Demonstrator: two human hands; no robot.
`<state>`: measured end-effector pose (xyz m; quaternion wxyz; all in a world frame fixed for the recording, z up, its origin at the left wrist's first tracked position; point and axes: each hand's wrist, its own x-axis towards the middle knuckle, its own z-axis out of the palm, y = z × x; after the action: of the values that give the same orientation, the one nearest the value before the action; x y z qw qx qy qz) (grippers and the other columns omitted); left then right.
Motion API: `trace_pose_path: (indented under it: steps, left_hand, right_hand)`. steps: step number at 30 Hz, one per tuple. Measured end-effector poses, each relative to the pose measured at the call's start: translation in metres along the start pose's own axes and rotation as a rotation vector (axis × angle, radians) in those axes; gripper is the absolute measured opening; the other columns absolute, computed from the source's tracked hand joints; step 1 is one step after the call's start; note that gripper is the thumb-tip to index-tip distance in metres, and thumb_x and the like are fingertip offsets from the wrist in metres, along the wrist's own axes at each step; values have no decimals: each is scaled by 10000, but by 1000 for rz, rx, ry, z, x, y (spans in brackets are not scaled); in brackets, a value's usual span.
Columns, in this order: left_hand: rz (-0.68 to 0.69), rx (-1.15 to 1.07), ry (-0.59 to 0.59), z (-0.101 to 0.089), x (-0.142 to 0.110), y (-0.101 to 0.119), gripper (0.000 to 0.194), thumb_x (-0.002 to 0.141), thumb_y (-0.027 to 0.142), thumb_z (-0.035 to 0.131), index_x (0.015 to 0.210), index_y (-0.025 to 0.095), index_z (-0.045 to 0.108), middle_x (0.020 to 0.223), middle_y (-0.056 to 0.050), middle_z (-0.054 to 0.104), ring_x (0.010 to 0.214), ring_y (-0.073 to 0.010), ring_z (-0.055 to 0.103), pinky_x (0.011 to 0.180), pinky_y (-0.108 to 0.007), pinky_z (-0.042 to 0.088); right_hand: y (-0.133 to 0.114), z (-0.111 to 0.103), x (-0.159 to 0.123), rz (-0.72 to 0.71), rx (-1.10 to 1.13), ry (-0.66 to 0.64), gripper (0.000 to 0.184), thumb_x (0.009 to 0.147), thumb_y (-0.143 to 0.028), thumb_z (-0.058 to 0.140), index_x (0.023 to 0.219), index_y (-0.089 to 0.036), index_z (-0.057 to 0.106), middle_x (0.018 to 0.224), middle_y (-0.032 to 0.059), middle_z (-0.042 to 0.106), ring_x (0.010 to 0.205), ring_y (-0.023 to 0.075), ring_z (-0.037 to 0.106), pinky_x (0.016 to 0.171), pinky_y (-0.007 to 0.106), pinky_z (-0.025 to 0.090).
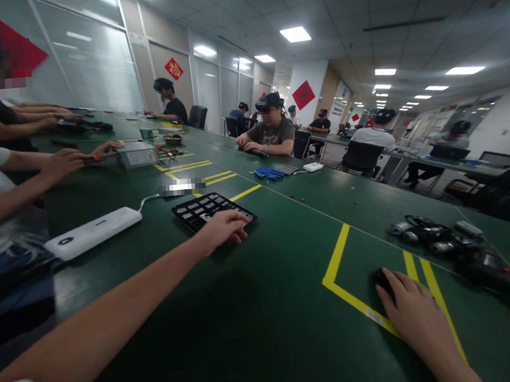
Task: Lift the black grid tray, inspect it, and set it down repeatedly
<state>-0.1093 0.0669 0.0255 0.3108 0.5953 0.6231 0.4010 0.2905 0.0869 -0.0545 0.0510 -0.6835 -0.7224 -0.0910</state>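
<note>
My left hand [222,229] reaches far out over the green table [264,308] and rests at the near edge of a black compartment tray [207,209], fingers curled down onto it. What the fingers pinch is too small to make out. My right hand [408,308] lies near the front right, fingers closed over a small black object [382,279] beside a yellow tape line [351,295].
A white power bank [93,232] with a cable lies left of the tray. A pile of black and silver parts [435,237] sits to the right. Blue gloves [269,173] lie further back. Other people's arms [29,191] reach in from the left; several seated people work beyond.
</note>
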Motion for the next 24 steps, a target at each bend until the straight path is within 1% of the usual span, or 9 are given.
trace_pose_path:
  steps: [3, 5, 7, 9, 12, 15, 18, 21, 24]
  left_hand:
    - [-74, -18, 206, -38, 14, -9, 136, 752, 173, 471, 840, 125, 562, 688, -41, 577, 619, -142, 591, 578, -259, 477]
    - [-120, 51, 286, -57, 19, -19, 129, 730, 220, 490, 787, 131, 565, 668, -44, 569, 620, -157, 587, 559, -259, 463]
    - [-170, 180, 332, -67, 23, -28, 170, 697, 305, 541, 718, 139, 572, 688, -66, 584, 694, -213, 600, 581, -286, 457]
    - [-211, 343, 345, -70, 26, -36, 247, 622, 387, 623, 642, 147, 569, 771, -110, 614, 851, -306, 592, 670, -338, 455]
    - [-264, 561, 309, -65, 29, -42, 335, 526, 452, 695, 552, 153, 546, 871, -175, 637, 998, -406, 535, 800, -412, 419]
    - [-295, 706, 250, -60, 30, -42, 339, 582, 470, 655, 562, 144, 564, 871, -204, 650, 973, -406, 558, 811, -430, 415]
    - [-259, 795, 216, -52, 25, -36, 361, 674, 472, 575, 694, 114, 611, 929, -222, 640, 952, -388, 570, 778, -423, 426]
    - [-126, 813, 177, -28, 11, -23, 437, 747, 505, 498, 896, 109, 607, 1019, -186, 617, 954, -332, 571, 781, -387, 425]
    - [127, 680, 75, 14, -9, -6, 459, 801, 512, 440, 1022, 128, 558, 1017, -130, 606, 907, -261, 575, 770, -349, 427]
  right_hand:
    - [1, 2, 1, -8, 19, 11, 584, 850, -462, 176, 1278, -167, 442, 1256, 131, 503, 1138, 342, 443, 887, 524, 400]
    - [-1, 1, 0, -1, 24, 41, 593, 843, -458, 184, 1274, -148, 448, 1258, 144, 496, 1155, 350, 425, 893, 525, 394]
    - [-3, 0, -1, 22, 10, 102, 605, 832, -446, 202, 1279, -115, 440, 1280, 172, 469, 1197, 374, 377, 900, 532, 381]
    - [-3, 0, -2, 69, -12, 144, 614, 822, -454, 218, 1281, -108, 435, 1306, 192, 438, 1221, 411, 334, 879, 559, 379]
    - [3, 6, 0, 66, -15, 140, 601, 829, -433, 218, 1231, -75, 483, 1236, 202, 499, 1158, 393, 407, 919, 538, 356]
    - [15, 14, 5, -7, 58, 151, 566, 823, -384, 247, 1159, -32, 536, 1097, 186, 587, 1057, 339, 480, 991, 458, 313]
    - [14, 11, 7, 31, 234, 166, 540, 795, -411, 322, 1142, -64, 548, 1069, 171, 603, 1032, 345, 480, 954, 472, 345]
    - [-14, -2, -1, 50, 457, 167, 503, 789, -420, 369, 1155, -117, 534, 1090, 149, 597, 1033, 332, 476, 908, 490, 379]
    - [-58, -14, -19, -49, 699, 135, 440, 811, -380, 393, 1151, -133, 521, 1133, 142, 573, 1064, 303, 474, 908, 481, 394]
